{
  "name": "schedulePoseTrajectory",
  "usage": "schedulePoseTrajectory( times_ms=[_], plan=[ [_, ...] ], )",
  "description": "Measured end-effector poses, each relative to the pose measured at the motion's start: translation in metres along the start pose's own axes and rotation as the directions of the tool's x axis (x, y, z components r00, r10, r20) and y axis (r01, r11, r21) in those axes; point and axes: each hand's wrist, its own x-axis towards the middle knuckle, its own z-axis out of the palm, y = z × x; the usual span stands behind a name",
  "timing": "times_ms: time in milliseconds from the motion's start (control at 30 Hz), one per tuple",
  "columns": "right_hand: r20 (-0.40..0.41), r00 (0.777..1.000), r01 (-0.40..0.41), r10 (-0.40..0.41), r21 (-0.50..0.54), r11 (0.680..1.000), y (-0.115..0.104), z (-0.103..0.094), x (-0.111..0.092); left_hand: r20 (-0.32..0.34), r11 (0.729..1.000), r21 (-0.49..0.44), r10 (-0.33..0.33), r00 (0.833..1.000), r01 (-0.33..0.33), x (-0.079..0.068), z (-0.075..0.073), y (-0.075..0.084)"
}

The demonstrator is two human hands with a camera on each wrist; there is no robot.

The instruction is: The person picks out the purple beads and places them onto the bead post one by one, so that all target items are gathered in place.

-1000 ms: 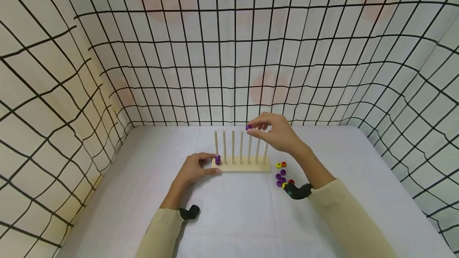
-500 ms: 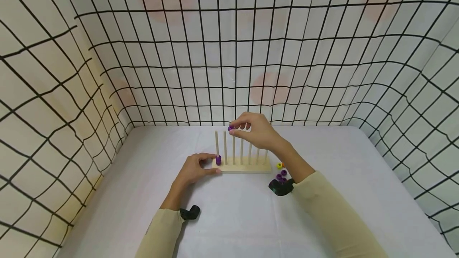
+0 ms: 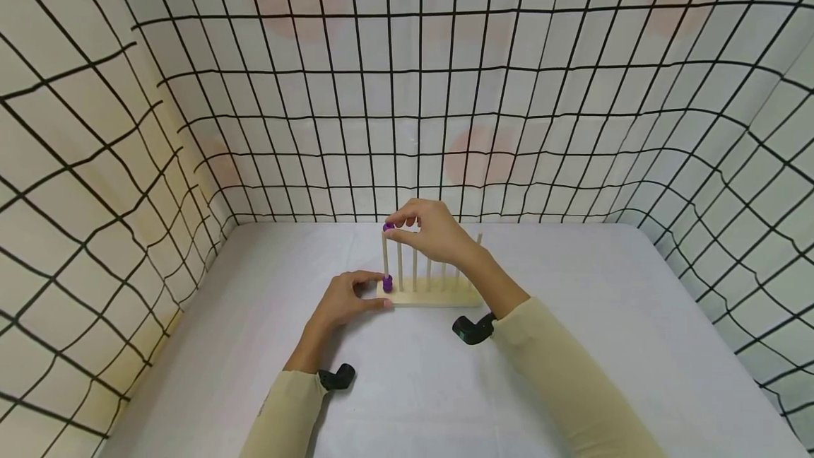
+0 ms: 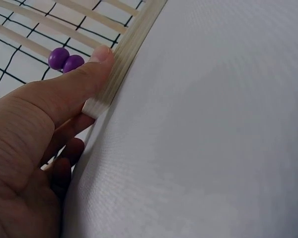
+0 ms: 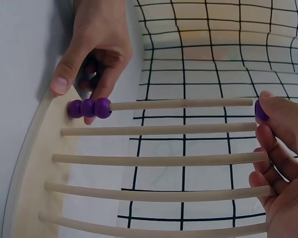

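Backdrop: white walls (image 3: 439, 97) on three sides, crossed by black grid lines (image 3: 420, 71); pale pink patches (image 3: 480, 157) show on the far wall.
Tabletop: white cloth (image 3: 407, 394), with soft creases.
Peg board: a pale wooden peg board (image 3: 429, 298) rests on the cloth, its row of pegs upright.
Seated beads: three purple beads (image 5: 89, 108), stacked at the foot of the end peg (image 3: 384, 253) on my left.
Bead in fingers: one purple bead (image 5: 261, 111), at the top of that same peg; whether it touches the tip I cannot tell.
Obstruction: in the head view, my right hand (image 3: 429, 230) and forearm cover parts of the pegs farther right; at the left wrist, my thumb partly hides the seated beads.
Right arm: reaches across the board, hand level with the peg tops, thumb and index pinching the bead.
Left hand: my left hand (image 3: 340, 300) grips the board's left end, thumb along the front edge, index behind.
Wrists: one black device on each, left (image 3: 337, 377) and right (image 3: 473, 329), beside beige sleeves (image 3: 566, 373).
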Motion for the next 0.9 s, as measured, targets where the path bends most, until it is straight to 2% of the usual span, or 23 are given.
schedulePoseTrajectory(
  times_ms=[300, 900],
  plan=[
    [0.004, 1.0, 0.001, -0.001, -0.022, 1.0, -0.0049, -0.0003, 0.0036, -0.007, 1.0, 0.003, 0.01, 1.0, -0.01, 0.0023, -0.0022, 0.0016],
    [0.054, 0.997, -0.05, 0.052, -0.049, 0.998, -0.005, 0.0041, 0.0047, -0.014, 1.0, -0.006, 0.025, 1.0, -0.025, 0.0004, 0.0007, -0.0011]
  ],
)
